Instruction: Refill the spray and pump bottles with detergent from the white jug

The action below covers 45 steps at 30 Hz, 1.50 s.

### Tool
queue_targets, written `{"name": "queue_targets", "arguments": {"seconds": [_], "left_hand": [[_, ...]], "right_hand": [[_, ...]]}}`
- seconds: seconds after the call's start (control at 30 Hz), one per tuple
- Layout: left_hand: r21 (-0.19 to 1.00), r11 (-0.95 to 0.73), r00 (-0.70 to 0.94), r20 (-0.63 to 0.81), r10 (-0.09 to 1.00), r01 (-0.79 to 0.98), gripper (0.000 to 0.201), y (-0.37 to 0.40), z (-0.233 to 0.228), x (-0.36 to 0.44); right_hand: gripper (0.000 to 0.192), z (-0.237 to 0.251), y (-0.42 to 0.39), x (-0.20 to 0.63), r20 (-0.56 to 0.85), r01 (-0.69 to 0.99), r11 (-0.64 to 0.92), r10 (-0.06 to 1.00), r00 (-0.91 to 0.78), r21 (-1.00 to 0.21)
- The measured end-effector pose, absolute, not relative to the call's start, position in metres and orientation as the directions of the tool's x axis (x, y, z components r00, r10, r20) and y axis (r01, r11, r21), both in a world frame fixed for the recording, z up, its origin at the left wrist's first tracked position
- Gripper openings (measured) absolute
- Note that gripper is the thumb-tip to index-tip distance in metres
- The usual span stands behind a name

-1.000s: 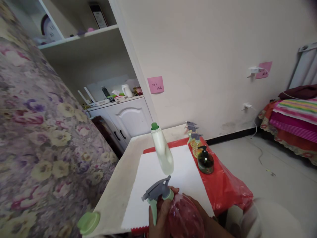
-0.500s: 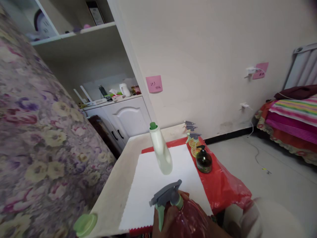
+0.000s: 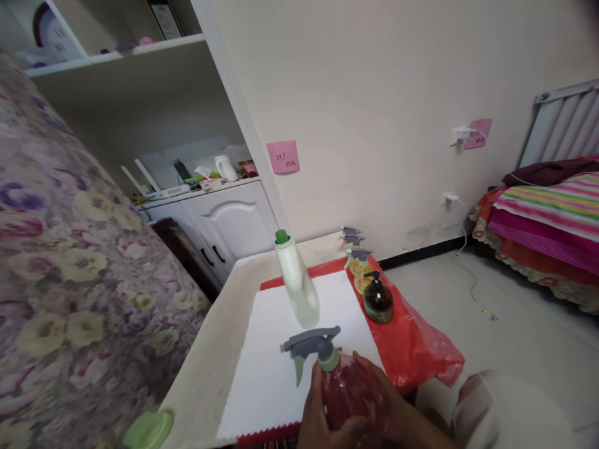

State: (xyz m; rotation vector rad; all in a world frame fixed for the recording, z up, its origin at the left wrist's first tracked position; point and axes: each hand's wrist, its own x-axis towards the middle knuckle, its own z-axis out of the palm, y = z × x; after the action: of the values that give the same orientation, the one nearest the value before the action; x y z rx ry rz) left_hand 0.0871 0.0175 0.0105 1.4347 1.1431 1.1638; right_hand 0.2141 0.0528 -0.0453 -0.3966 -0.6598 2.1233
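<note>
A spray bottle (image 3: 350, 390) with a clear reddish body, grey spray head and pale green trigger is at the near edge of the white sheet. My left hand (image 3: 322, 415) wraps its left side, with the thumb across the front. Around the right side of the body curls my right hand (image 3: 384, 393); some of its fingers are hidden behind the bottle. Beyond the spray head, a tall pale green plastic bottle (image 3: 302, 290) stands on the white sheet (image 3: 262, 368), its neck showing a green inner spout. At the table's near left corner lies a light green cap (image 3: 148, 430).
A dark pump bottle (image 3: 378, 302) and several spray bottles (image 3: 359, 274) line the right side on a red plastic sheet (image 3: 416, 340). A floral curtain (image 3: 84, 268) hangs at left, before a white cabinet (image 3: 241, 221). To the right is a bed (image 3: 543, 237).
My hands have moved from around the neck and trigger down onto the spray bottle's body. More of the spray head now shows. The view has shifted slightly right.
</note>
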Motion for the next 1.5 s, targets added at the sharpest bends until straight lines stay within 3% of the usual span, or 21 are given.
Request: {"name": "queue_targets", "arguments": {"seconds": [0.13,0.2,0.27,0.33,0.37,0.43,0.53,0.73,0.93,1.1,1.27,1.5], "left_hand": [[0.984,-0.094,0.166,0.068,0.984,0.153,0.092,0.02,0.0,0.082],[0.985,-0.081,0.144,0.059,0.988,0.153,0.092,0.021,-0.002,0.08],[0.981,-0.08,0.09,0.065,0.994,0.175,0.09,0.022,-0.003,0.08],[0.979,-0.085,0.048,0.077,0.996,0.187,0.088,0.023,-0.002,0.081],[0.977,-0.088,0.035,0.083,0.996,0.194,0.087,0.023,-0.001,0.082],[0.969,-0.09,0.005,0.091,0.996,0.229,0.083,0.025,0.001,0.084],[0.952,-0.085,-0.036,0.1,0.994,0.294,0.08,0.029,0.004,0.085],[0.959,-0.079,-0.015,0.087,0.996,0.274,0.077,0.035,0.011,0.088],[0.955,-0.098,0.022,0.095,0.995,0.281,0.072,0.035,0.019,0.092],[0.956,-0.098,0.06,0.085,0.995,0.277,0.074,0.04,0.018,0.093],[0.953,-0.136,0.122,0.106,0.987,0.272,0.074,0.055,0.013,0.102],[0.922,-0.243,0.192,0.19,0.963,0.302,0.074,0.077,0.009,0.132]], "right_hand": [[0.048,-0.04,0.052,0.215,-0.116,-0.69,-0.555,0.811,-0.574,-0.464],[0.053,-0.036,0.051,0.214,-0.124,-0.64,-0.516,0.823,-0.554,-0.569],[0.062,-0.034,0.053,0.214,-0.119,-0.51,-0.409,0.854,-0.507,-0.757],[0.065,-0.035,0.057,0.218,-0.076,-0.249,-0.181,0.922,-0.379,-0.951],[0.064,-0.036,0.059,0.222,-0.031,-0.094,-0.063,0.95,-0.31,-0.994],[0.054,-0.038,0.065,0.237,0.057,0.162,0.093,0.976,-0.211,-0.982],[0.025,-0.045,0.07,0.277,0.103,0.323,0.137,0.987,-0.121,-0.936],[0.024,-0.074,0.053,0.355,0.068,0.617,-0.071,0.978,0.2,-0.784],[0.021,-0.088,0.046,0.38,0.108,0.696,-0.142,0.947,0.303,-0.704],[0.03,-0.071,0.062,0.381,0.202,0.714,-0.047,0.944,0.259,-0.698],[0.044,-0.073,0.07,0.354,0.208,0.679,0.122,0.977,0.046,-0.724],[0.033,-0.077,0.072,0.36,0.192,0.556,0.092,0.973,0.126,-0.826]]}}
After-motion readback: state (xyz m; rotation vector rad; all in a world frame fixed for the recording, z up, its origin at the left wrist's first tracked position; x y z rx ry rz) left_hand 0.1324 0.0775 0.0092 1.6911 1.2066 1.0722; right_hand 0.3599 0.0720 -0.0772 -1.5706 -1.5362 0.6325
